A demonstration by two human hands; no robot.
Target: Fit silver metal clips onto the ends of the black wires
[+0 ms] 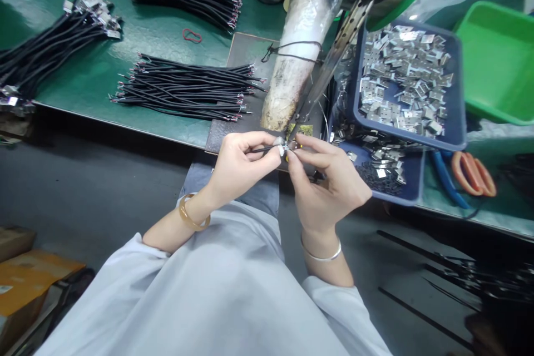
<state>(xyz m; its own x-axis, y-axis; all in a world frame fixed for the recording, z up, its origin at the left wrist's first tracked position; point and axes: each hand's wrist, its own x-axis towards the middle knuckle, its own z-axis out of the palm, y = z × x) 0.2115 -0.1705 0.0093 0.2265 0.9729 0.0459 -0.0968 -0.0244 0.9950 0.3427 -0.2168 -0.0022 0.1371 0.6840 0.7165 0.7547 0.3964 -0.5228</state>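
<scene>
left fingers (255,138) around black cable (262,149), near bench edge (125,124)

The left hand (246,166) pinches a black cable (261,149); the right hand (323,183) brings its fingertips together at the cable's end, the detail too small to read. From the hands, loose black cables (183,86) lie at ten o'clock, a banded bundle (183,0) at eleven, a white tapered tube (287,75) at twelve, and a blue tray (460,94) of metal brackets (403,75) at two.
</scene>
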